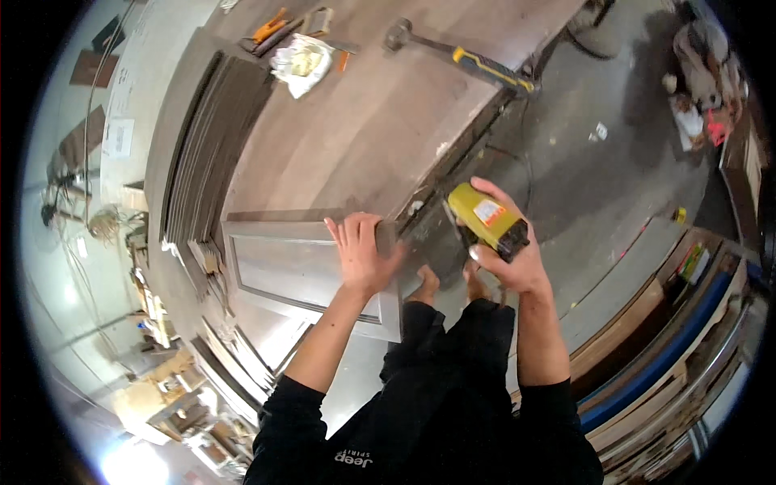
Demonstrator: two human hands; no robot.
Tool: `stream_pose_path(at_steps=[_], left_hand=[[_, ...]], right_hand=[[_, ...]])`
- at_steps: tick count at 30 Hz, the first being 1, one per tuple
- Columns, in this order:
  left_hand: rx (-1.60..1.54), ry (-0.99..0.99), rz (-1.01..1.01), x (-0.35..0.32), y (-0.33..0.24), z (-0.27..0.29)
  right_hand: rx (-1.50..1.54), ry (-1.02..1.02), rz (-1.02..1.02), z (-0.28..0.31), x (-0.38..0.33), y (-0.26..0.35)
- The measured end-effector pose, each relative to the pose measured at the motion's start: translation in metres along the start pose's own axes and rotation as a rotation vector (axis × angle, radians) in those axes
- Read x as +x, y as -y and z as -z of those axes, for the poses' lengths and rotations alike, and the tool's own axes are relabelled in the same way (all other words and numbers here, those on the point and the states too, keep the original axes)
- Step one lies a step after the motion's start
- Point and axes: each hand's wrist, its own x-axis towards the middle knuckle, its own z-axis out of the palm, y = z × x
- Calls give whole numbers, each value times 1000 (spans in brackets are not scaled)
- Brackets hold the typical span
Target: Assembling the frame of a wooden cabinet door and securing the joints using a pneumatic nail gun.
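A grey-brown framed cabinet door (pixel 275 263) lies on the near part of the workbench, its recessed panel bordered by a moulded edge. My left hand (pixel 365 255) rests over the door's far right corner with its fingers stretched out and apart; the thumb side is slightly blurred. To the right, beyond the bench edge, my right hand (pixel 521 263) is wrapped round a yellow-green power sander (pixel 487 218) with a black end and a white-and-red label. The sander is held up in the air, apart from the door, and its underside is mostly hidden.
The workbench (pixel 347 137) bears a hammer (pixel 461 58), a white plastic bag (pixel 301 65) and several small tools. A stack of dark panels (pixel 214 137) stands at the left. Long boards (pixel 647 323) lie at the right, and a pile of rags (pixel 707 77) sits at the far right.
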Motion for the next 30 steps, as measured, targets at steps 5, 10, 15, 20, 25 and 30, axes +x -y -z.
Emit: stream_pose_path(at_steps=[5,10,15,20,25,30], left_hand=[[-122,-136,148,-46,-8,21],[-74,-284,445,-152,35,29],[-22,-499,758,-228,83,42],[32,-588,871,-248,158,56],[-17,-584,910,-218,268,85],[-111,-376,1099,-190,354,115]], right_hand=[[-942,113,-73,-59,86,84],[-1418,253,-199,-109,173,52],[-1440,242,512,-129,200,14],[-800,-51,371,-142,96,-25],[-460,-58,30,-145,-42,-76],[-362,-45,-178,-156,-65,-78]])
